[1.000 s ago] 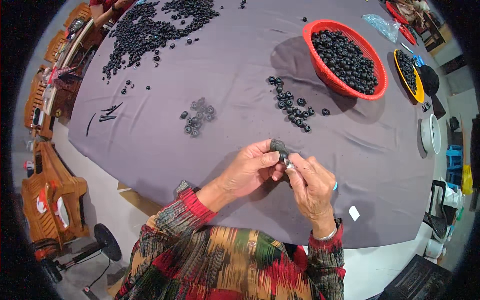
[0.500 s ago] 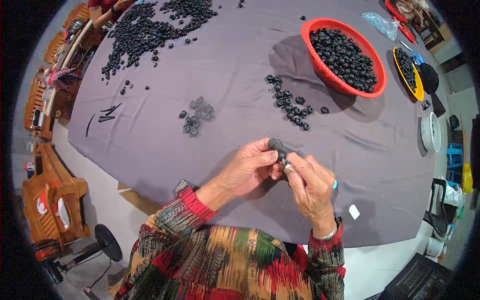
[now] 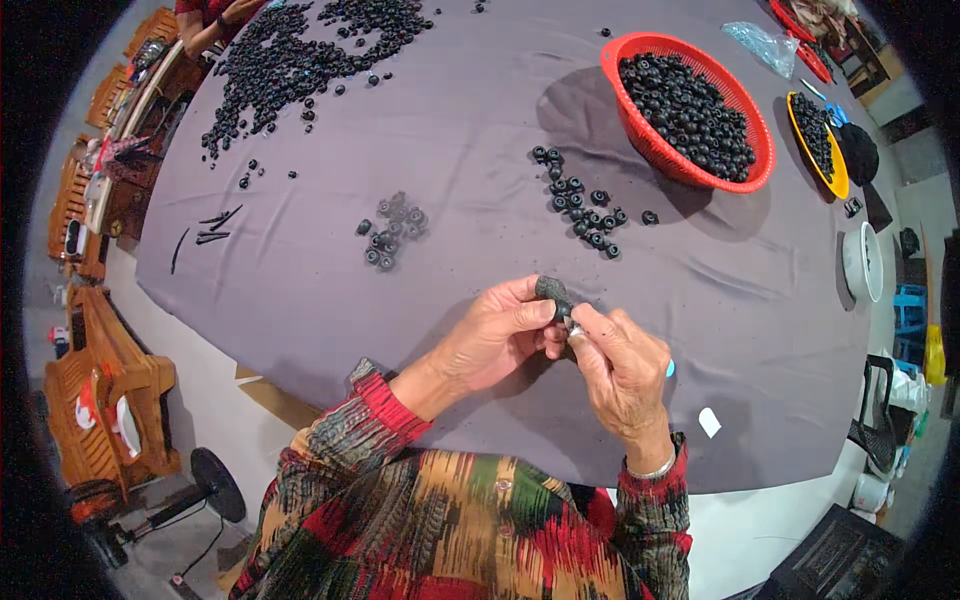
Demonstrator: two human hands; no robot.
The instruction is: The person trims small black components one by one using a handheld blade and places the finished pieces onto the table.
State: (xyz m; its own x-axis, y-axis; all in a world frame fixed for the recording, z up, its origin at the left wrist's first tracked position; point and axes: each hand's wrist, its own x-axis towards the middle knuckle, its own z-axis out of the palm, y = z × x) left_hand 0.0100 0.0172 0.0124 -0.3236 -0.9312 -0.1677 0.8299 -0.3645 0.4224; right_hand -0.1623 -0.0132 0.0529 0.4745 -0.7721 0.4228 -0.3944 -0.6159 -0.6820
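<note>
My left hand (image 3: 505, 330) pinches a small round black part (image 3: 562, 311) between its thumb and forefinger. A dark sleeve (image 3: 550, 288) covers that forefinger's tip. Pressed close on the right, my right hand (image 3: 622, 365) is closed on a small metal blade (image 3: 572, 326), its tip against the black part. Most of the tool is hidden in the fist; a light-blue bit (image 3: 670, 369) shows at the hand's far side. Beyond my hands lie a small group of black round parts (image 3: 390, 235) and another loose group (image 3: 577, 205), many with a hollow centre.
A red basket (image 3: 618, 100) full of black parts stands far right, near a yellow dish (image 3: 840, 180) and a white bowl (image 3: 873, 264). Thin black strips (image 3: 212, 238) lie left. A big spread of parts (image 3: 290, 60) covers the far left, near another person's arm (image 3: 205, 35).
Almost nothing differs. Both hands hold the same pose on the black part and the blade, and the view has shifted very slightly.
</note>
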